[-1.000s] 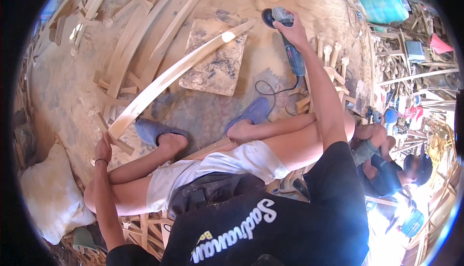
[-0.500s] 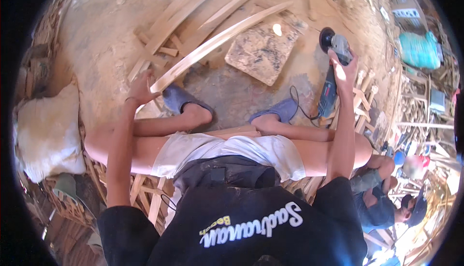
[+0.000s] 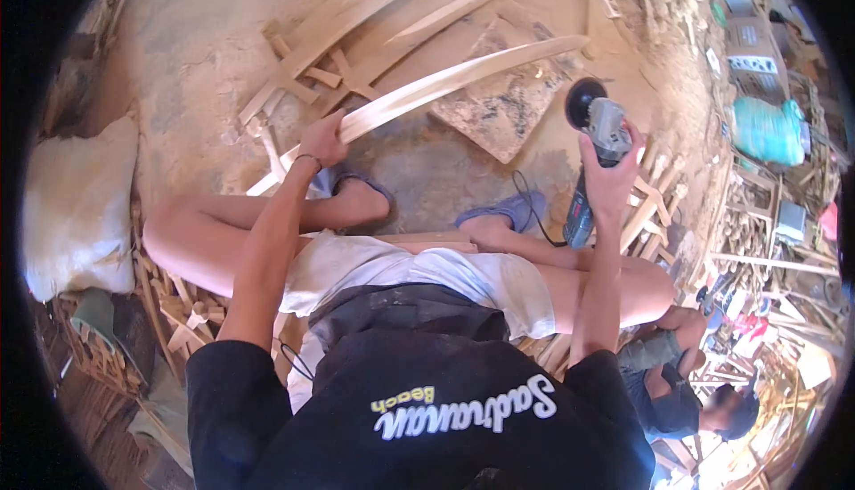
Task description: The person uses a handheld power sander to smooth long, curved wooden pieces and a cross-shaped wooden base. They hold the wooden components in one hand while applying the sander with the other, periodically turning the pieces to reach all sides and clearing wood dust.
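Note:
My left hand (image 3: 324, 140) is closed around a long, gently curved strip of pale wood (image 3: 445, 85). The strip slants up to the right, its far end reaching over a dusty, stained board (image 3: 499, 116) on the ground. In my right hand (image 3: 611, 165) is an angle grinder (image 3: 607, 129) with a dark round disc (image 3: 584, 103) and a blue body. Its disc points away from me, a short way right of the wood strip and apart from it. The grinder's cord (image 3: 533, 189) loops down beside my right foot.
More curved wood pieces (image 3: 374, 9) lie on the ground ahead. A pale sack (image 3: 80, 209) stands at the left. Piled wooden parts (image 3: 655, 209) and a teal wrapped bundle (image 3: 770, 131) are at the right. Another person (image 3: 668, 392) sits low at the right.
My left hand has moved right and up, now gripping the strip farther from its near end. The strip has shifted right. My right hand has brought the grinder left and slightly nearer to me.

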Tool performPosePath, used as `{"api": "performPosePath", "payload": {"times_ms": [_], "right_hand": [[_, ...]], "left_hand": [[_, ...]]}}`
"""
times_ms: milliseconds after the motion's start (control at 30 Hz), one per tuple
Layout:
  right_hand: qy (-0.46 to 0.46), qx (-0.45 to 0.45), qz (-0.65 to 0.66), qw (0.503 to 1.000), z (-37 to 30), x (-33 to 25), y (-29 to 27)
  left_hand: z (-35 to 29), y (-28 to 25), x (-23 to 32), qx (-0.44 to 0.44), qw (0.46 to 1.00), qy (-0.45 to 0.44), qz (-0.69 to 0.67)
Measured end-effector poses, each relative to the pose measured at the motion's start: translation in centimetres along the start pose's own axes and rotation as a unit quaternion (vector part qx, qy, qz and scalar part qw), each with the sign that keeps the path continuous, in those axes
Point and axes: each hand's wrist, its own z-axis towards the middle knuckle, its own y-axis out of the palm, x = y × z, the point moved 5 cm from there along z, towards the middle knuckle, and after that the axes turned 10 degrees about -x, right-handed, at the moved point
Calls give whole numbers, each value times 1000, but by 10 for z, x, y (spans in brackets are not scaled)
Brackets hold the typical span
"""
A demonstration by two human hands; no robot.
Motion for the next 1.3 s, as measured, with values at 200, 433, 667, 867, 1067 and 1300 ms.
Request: {"api": "performPosePath", "payload": {"times_ms": [200, 433, 667, 867, 1067, 1300], "right_hand": [[24, -78, 8, 997, -10, -25, 6], [-40, -274, -107, 955, -39, -18, 96], [-56, -280, -113, 952, -14, -11, 118], [16, -217, -83, 973, 30, 33, 66], [38, -112, 18, 993, 66, 55, 39], [-30, -76, 34, 996, 107, 105, 27]], "left_hand": [[-16, 4, -9, -57, 998, -1, 23], [-7, 14, -28, -77, 997, 6, -22], [-6, 15, -54, -95, 994, 21, -43], [1, 28, -35, -116, 993, -3, -32], [-3, 23, -50, -101, 992, 15, -71], [-2, 27, -37, -113, 991, -2, -69]]}}
